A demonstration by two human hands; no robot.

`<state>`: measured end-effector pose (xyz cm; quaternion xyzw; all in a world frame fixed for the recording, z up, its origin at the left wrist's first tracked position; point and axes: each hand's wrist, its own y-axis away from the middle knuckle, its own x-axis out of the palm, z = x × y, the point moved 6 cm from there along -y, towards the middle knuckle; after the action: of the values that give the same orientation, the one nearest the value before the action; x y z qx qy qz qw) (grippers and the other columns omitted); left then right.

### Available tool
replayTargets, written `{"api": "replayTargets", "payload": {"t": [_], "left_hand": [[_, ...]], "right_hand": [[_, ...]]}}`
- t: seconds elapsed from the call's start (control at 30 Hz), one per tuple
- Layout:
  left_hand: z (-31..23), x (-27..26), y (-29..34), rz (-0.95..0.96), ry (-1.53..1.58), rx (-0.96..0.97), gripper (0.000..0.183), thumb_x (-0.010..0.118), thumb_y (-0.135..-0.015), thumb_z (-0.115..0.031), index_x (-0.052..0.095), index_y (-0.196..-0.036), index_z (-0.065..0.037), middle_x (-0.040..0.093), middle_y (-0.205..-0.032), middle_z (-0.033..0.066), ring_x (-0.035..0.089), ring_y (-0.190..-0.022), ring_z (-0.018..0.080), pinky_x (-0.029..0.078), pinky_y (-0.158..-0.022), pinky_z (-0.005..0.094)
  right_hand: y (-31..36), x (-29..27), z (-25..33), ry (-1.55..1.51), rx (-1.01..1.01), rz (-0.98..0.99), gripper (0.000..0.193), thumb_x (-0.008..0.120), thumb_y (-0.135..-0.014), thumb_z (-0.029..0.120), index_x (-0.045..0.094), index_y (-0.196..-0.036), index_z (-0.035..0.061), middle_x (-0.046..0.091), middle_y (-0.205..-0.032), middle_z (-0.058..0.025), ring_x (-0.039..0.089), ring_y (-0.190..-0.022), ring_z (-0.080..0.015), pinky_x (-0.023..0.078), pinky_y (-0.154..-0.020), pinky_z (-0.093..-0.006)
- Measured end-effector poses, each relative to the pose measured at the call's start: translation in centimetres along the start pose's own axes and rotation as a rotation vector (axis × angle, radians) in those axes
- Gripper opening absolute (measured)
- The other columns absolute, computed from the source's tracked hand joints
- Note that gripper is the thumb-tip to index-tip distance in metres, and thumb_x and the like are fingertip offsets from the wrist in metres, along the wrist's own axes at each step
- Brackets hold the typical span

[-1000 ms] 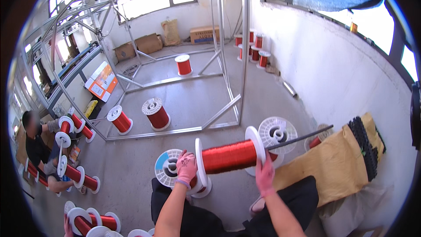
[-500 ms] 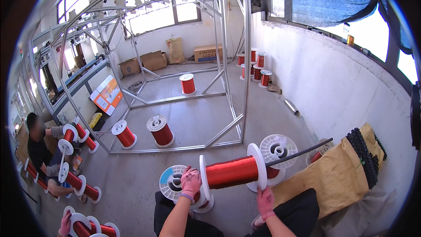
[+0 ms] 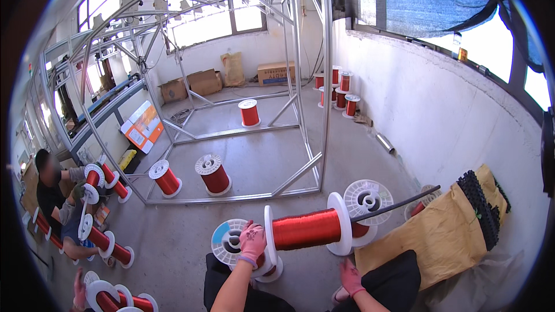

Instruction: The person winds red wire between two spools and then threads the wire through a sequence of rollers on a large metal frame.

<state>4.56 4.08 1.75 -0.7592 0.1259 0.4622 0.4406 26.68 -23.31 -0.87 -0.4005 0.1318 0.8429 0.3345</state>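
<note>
A large spool of red wire (image 3: 306, 229) with white flanges lies on its side in front of me, above my legs. A dark rod (image 3: 399, 202) sticks out of its right flange, toward the wall. Close against the left flange, my left hand (image 3: 252, 242), in a pink glove, is closed in line with the rod; its fingers hide much of the grip. Below the right flange, apart from the spool, my right hand (image 3: 350, 277) is open, its gloved fingers held out. Upright spools with white tops stand behind: one with a blue label (image 3: 222, 234), another (image 3: 370, 196) at the right.
A metal frame (image 3: 231, 199) stands ahead, with red spools (image 3: 214, 176) on the floor inside. Yellow sacking (image 3: 428, 242) with black matting (image 3: 477, 205) lies at the right. At the left a person (image 3: 55, 196) handles spools. Another pink-gloved hand (image 3: 80, 292) shows at the lower left.
My right hand has come off the right flange and dropped slightly, its fingers loosening. My left hand stays by the left flange. The pink-gloved hand at the lower left has moved off its spool.
</note>
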Motion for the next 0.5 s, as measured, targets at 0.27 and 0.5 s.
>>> {"api": "replayTargets", "payload": {"t": [0.27, 0.5], "left_hand": [[0.1, 0.0, 0.0, 0.066, -0.030, 0.015, 0.022, 0.055, -0.084, -0.022, 0.070, -0.075, -0.008, 0.071, -0.086, 0.0067, 0.064, -0.097, 0.0204, 0.038, -0.108, 0.0372], [0.2, 0.6, 0.0, 0.092, -0.078, 0.003, 0.024, 0.054, -0.084, -0.024, 0.071, -0.075, -0.008, 0.071, -0.088, 0.0051, 0.064, -0.100, 0.0184, 0.037, -0.108, 0.0361]], "right_hand": [[-7.2, -5.5, 5.7, -0.553, -0.340, -0.315, 0.043, 0.047, -0.101, 0.022, 0.046, -0.133, -0.0072, 0.056, -0.128, -0.0274, 0.055, -0.118, -0.0395, 0.042, -0.100, -0.0401], [-6.2, -5.3, 7.9, -0.505, -0.248, -0.331, 0.047, 0.052, -0.100, 0.029, 0.049, -0.130, -0.0074, 0.061, -0.119, -0.0250, 0.060, -0.110, -0.0362, 0.045, -0.096, -0.0397]]}}
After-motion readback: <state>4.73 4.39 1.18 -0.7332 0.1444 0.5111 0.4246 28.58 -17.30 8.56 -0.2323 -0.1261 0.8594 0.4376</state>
